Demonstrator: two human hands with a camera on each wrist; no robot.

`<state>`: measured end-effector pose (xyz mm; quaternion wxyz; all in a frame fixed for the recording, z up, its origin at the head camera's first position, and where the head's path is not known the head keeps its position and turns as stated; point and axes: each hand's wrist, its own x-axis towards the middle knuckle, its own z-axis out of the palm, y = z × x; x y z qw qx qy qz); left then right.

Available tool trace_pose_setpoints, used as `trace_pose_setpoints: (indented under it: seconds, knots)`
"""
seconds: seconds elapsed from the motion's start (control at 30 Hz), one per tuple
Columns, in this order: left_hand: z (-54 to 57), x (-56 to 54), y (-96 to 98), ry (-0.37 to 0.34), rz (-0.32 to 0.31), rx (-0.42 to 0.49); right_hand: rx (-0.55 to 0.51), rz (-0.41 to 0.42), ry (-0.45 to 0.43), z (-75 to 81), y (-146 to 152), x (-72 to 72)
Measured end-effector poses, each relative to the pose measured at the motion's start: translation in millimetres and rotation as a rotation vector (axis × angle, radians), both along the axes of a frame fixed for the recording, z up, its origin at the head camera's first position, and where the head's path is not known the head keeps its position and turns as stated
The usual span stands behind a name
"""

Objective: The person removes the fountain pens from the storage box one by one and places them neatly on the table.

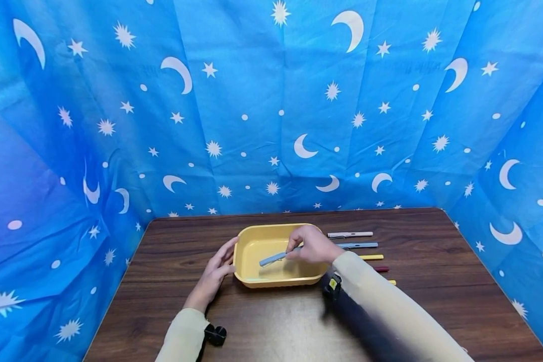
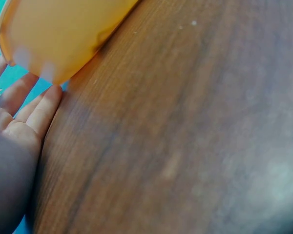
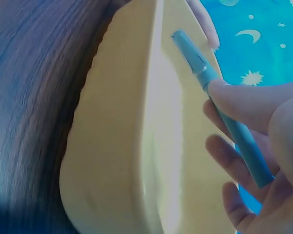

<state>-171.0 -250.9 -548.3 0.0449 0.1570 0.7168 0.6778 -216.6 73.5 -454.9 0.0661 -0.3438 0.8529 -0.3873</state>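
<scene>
My right hand [image 1: 311, 244] pinches a blue-grey capped pen [image 1: 273, 259] between thumb and fingers, over the inside of a yellow tray [image 1: 280, 228]. In the right wrist view the pen [image 3: 190, 51] slants across the fingers, its clip end pointing away from the palm. My left hand [image 1: 214, 274] rests its outstretched fingers against the tray's left end. From the left wrist, those fingers [image 2: 46, 109] lie at the outer wall of the tray [image 2: 63, 34]. A pale greenish streak shows along the tray's near left inner edge.
Right of the tray several pens lie in a column: a whitish pen [image 1: 350, 235], a blue-grey pen [image 1: 359, 245], a yellow pen [image 1: 373, 257], a dark red pen [image 1: 382, 269] and another yellow one, partly behind the right arm. Blue curtains [image 1: 253, 136] surround the wooden table [image 1: 271, 322].
</scene>
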Motion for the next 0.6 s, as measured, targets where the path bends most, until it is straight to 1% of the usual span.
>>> trace_pose_setpoints:
  seconds: [0.13, 0.23, 0.43, 0.6]
  knots:
    - [-0.4, 0.0, 0.5, -0.005, 0.009, 0.0, -0.029, -0.018, -0.07, -0.3, 12.6, 2.6]
    - [-0.6, -0.6, 0.1, -0.006, 0.013, -0.008, -0.037, -0.021, -0.095, -0.4, 21.1, 4.6]
    - [-1.8, -0.8, -0.3, -0.005, 0.013, -0.007, -0.088, -0.048, -0.105, 1.4, 37.9, 9.3]
    - [-1.6, -0.4, 0.1, -0.002, 0.009, -0.001, -0.108, -0.09, -0.068, 4.7, 50.8, 13.4]
